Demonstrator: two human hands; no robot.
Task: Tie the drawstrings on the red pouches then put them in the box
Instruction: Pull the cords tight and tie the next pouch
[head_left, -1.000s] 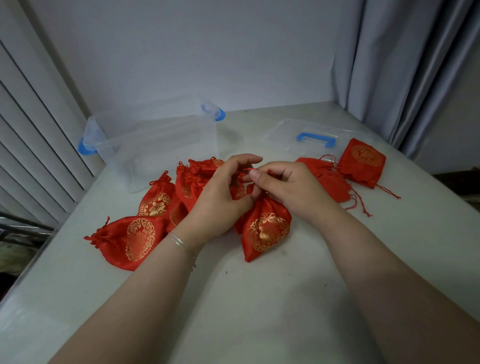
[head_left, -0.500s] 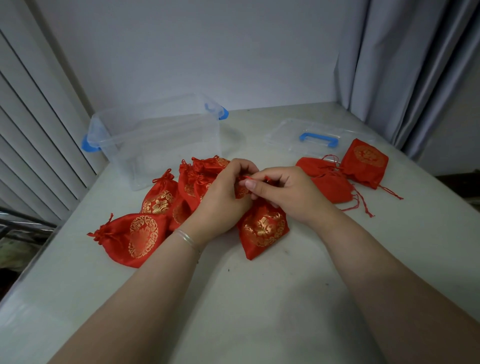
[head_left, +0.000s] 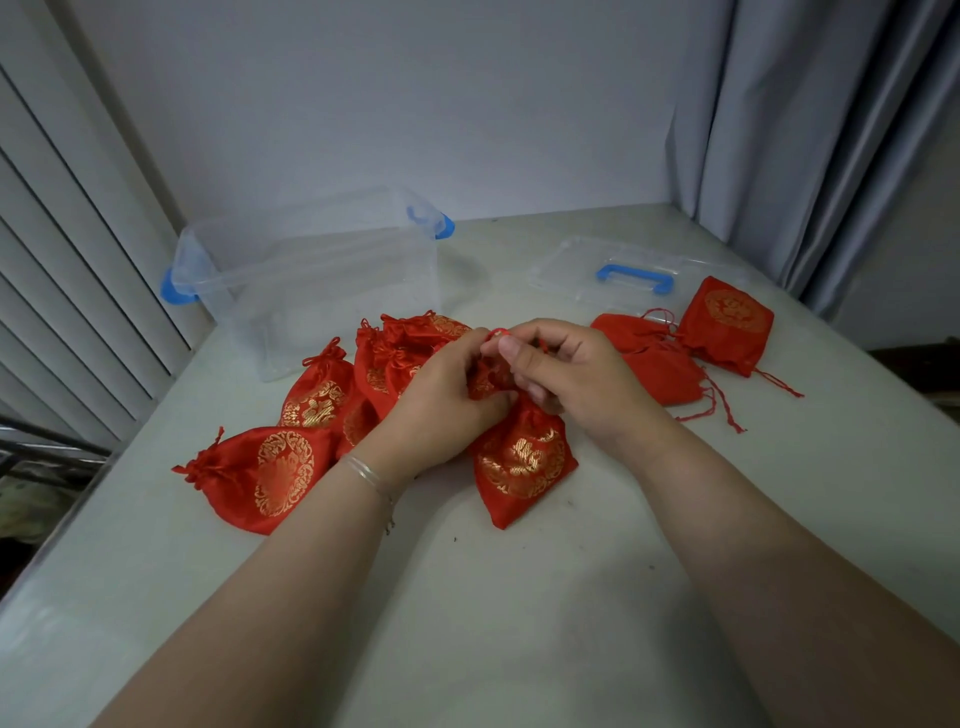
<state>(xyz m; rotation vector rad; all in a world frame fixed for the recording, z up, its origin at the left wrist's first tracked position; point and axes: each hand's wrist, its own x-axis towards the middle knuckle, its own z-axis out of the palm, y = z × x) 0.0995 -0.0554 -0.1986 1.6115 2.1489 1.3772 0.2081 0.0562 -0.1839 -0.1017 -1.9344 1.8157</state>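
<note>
Above the counter (head_left: 519, 597), both hands' fingers (head_left: 524, 358) pinched the pouch (head_left: 522, 462) drawstring (head_left: 496, 332), which might have slipped loose before knotting.

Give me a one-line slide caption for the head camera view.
Both hands, left hand and right hand, pinch the drawstring of a red pouch beside the clear box.

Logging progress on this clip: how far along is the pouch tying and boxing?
Done: a cluster of pouches left of the hands shows cinched, knotted tops. In hand: the left hand and right hand pinch the drawstring of the center pouch. Left: the two pouches on the right lie with loose strings, and the clear box holds no pouches, so all boxing remains.
</note>
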